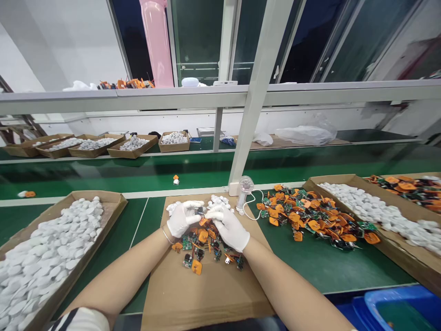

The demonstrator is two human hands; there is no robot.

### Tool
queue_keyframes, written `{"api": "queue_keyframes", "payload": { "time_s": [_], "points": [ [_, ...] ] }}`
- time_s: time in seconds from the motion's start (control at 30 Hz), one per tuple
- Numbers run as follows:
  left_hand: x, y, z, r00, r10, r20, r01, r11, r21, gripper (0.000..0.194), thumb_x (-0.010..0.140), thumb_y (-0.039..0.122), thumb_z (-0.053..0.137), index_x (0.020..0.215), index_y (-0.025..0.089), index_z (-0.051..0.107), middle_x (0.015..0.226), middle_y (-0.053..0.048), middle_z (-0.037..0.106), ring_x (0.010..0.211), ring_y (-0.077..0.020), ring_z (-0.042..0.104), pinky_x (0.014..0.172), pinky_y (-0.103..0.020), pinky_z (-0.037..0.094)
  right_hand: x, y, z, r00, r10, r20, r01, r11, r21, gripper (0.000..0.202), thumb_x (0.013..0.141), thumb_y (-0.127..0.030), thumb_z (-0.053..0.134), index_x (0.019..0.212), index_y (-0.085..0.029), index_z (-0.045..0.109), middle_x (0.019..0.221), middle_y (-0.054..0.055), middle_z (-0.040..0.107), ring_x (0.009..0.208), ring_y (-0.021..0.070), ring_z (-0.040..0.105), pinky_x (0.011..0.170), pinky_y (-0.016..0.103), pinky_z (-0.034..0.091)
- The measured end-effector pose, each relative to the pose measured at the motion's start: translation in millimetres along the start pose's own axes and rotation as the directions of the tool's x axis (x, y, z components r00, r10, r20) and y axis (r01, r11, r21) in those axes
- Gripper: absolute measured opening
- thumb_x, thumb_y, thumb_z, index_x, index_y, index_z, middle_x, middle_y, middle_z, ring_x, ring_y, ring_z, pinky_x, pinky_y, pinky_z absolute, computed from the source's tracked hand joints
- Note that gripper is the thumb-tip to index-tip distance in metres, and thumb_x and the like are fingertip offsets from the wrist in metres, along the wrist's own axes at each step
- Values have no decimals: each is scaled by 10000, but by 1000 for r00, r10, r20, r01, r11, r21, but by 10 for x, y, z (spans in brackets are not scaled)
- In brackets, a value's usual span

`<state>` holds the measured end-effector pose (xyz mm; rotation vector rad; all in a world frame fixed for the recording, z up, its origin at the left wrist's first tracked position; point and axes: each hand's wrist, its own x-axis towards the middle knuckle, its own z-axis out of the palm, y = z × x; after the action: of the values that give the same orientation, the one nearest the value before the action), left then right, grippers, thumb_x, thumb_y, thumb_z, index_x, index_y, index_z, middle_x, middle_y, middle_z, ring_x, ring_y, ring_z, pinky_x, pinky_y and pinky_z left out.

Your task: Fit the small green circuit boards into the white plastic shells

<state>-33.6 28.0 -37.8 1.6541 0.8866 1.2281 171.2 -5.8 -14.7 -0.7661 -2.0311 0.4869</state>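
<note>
My left hand (184,218), in a white glove, is closed with its fingers pinching a small circuit board part (200,211). From the other side my right hand (229,226), also gloved, brings its fingertips together on the same part; an orange pad (203,222) shows just under them. The fingers cover most of what is held. Below the hands, a loose pile of circuit boards with orange pads (203,236) and wires lies on a brown cardboard sheet (206,299). Behind them sit small white plastic pieces (219,201) in a heap.
Cardboard trays of white pieces stand left (112,214) and right (347,179). A larger heap of orange-padded boards (310,214) covers the green bench at right. A small clear fan (245,186) with a white cable stands by a slanted post (257,69). Blue bins (379,299) are lower right.
</note>
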Motion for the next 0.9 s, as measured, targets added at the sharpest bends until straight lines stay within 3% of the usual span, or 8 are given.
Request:
{"api": "queue_keyframes", "payload": {
  "time_s": [0.23, 0.33, 0.53, 0.63, 0.73, 0.8, 0.9],
  "points": [
    [-5, 29, 11, 995, -90, -51, 85, 992, -98, 417, 639, 328, 818, 995, 152, 688, 1003, -104, 738, 974, -273, 681, 932, -431, 519, -44, -19, 50, 994, 0, 109, 10, 995, -97, 478, 752, 47, 422, 949, -257, 734, 905, 56, 638, 871, 212, 599, 799, 405, 536],
    [-7, 0, 35, 992, -108, -64, 94, 978, -186, 468, 659, 380, 799, 1031, 151, 631, 1021, -117, 725, 886, -247, 696, 828, -405, 551, -32, -55, 42, 996, 56, 63, -51, 996, -75, 348, 790, -18, 483, 948, -226, 713, 920, 70, 671, 905, 228, 623, 840, 424, 530],
    [2, -12, 62, 991, -96, -90, 71, 967, -246, 448, 652, 382, 800, 980, 158, 592, 1043, -117, 712, 863, -222, 695, 816, -395, 554, 12, -62, -1, 951, 282, -129, -260, 951, 164, 135, 775, -200, 624, 889, -215, 695, 992, 91, 699, 977, 261, 652, 883, 444, 523],
    [-32, 50, 80, 995, -71, -76, 55, 979, -196, 457, 625, 325, 818, 999, 152, 621, 1072, -122, 712, 964, -250, 684, 890, -420, 543, 2, -50, 14, 891, 450, -63, -392, 831, 395, 244, 797, -302, 635, 1017, -219, 700, 968, 100, 726, 900, 263, 685, 827, 437, 553],
    [-85, 134, 120, 996, -42, -76, 32, 992, -124, 434, 624, 291, 812, 1003, 153, 652, 1052, -108, 724, 1013, -258, 676, 944, -433, 532, -5, -69, 18, 849, 527, 48, -460, 691, 557, 399, 775, -364, 680, 1141, -208, 656, 983, 115, 735, 841, 265, 701, 745, 425, 584],
    [-117, 184, 157, 996, -24, -88, 18, 997, -76, 386, 637, 283, 795, 979, 156, 669, 1012, -94, 735, 981, -252, 689, 928, -430, 548, 2, -93, 6, 841, 537, 66, -470, 665, 581, 407, 748, -373, 711, 1115, -205, 663, 986, 111, 735, 851, 275, 699, 745, 444, 587],
    [-148, 242, 205, 994, 2, -110, -4, 1000, -15, 315, 650, 269, 772, 933, 160, 686, 963, -76, 742, 943, -244, 702, 899, -419, 571, 25, -121, -20, 845, 535, 10, -456, 711, 535, 280, 727, -362, 725, 954, -200, 704, 962, 93, 732, 935, 287, 680, 868, 482, 547]
  ]
}}
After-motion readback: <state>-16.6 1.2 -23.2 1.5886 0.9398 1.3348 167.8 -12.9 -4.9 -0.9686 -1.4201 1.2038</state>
